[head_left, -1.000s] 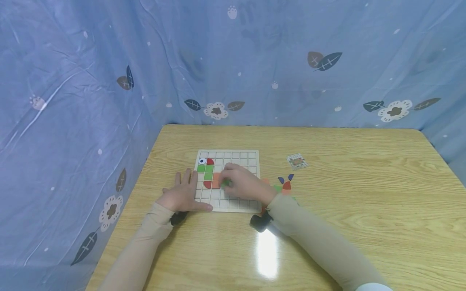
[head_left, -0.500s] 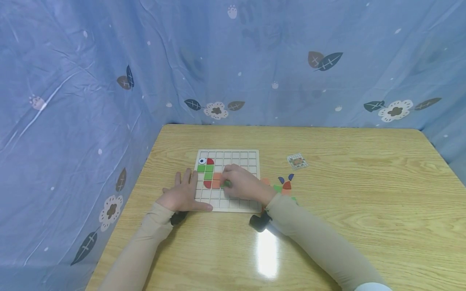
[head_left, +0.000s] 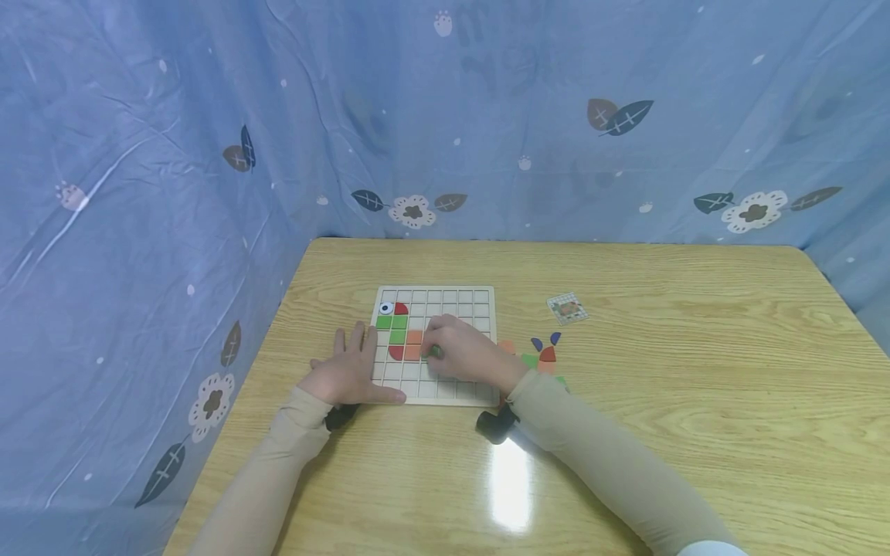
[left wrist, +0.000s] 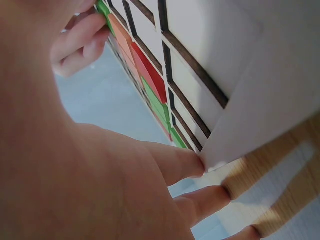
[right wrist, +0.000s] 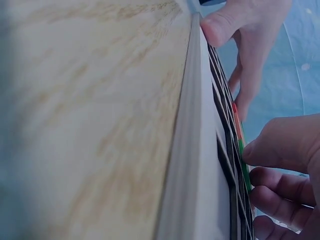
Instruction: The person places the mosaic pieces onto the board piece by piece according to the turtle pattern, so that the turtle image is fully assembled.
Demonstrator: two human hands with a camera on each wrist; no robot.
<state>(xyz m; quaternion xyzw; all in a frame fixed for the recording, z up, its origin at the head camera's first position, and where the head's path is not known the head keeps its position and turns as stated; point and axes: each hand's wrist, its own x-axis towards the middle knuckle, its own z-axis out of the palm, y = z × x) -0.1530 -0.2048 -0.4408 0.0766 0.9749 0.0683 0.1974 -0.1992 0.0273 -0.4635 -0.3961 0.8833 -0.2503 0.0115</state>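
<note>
L hand (head_left: 351, 373) spread at left edge of grid board (head_left: 466, 296); R hand (head_left: 464, 350) pinches green tile (head_left: 436, 352) mid-board, can't tell if seated. Prob. part-done: eye tile (head_left: 385, 308), red qtrs (head_left: 401, 309), green sqs (head_left: 398, 337), orange sqs (head_left: 413, 352) in; blue pcs (head_left: 556, 338) & loose red pc (head_left: 548, 354) unplaced, R of board.

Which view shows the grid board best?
The head view: it shows most of the grid board from above. The left wrist view has only a slanted part; the right wrist view is nearly edge-on.
</note>
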